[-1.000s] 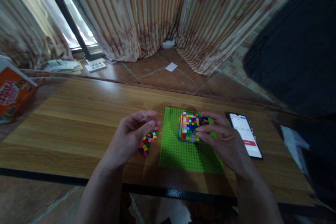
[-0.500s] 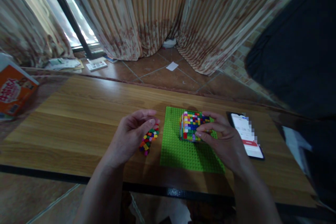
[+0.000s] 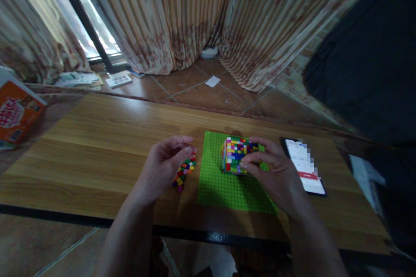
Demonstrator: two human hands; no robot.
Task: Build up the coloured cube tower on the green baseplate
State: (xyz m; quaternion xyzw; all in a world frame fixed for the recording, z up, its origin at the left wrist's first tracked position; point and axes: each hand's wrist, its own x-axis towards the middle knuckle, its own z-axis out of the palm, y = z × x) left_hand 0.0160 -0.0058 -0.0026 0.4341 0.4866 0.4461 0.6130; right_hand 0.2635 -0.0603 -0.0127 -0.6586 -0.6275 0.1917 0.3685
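Observation:
A block built of many small coloured toy bricks (image 3: pixel 234 149) stands on a green studded baseplate (image 3: pixel 221 194). My right hand (image 3: pixel 273 169) closes around the block's right side, thumb and index near its front top edge, another finger toward the back; that side is partly hidden. To the left of the baseplate, my left hand (image 3: pixel 165 160) hovers with its fingers curled and the thumb close to the index finger. Whatever is in it cannot be made out. Loose small bricks (image 3: pixel 184 171) lie in a pile beside and partly behind the left hand.
A phone (image 3: pixel 305 166) with a lit screen lies to the right on the wooden table (image 3: pixel 97 151). At the far left is an orange printed package (image 3: pixel 19 110). Curtains (image 3: pixel 195 17) and a tiled floor lie beyond the table; a dark shape (image 3: pixel 367 60) fills the upper right.
Almost nothing differs. The view has shifted very slightly, and both hands keep nearly the same pose, the right one still at the block.

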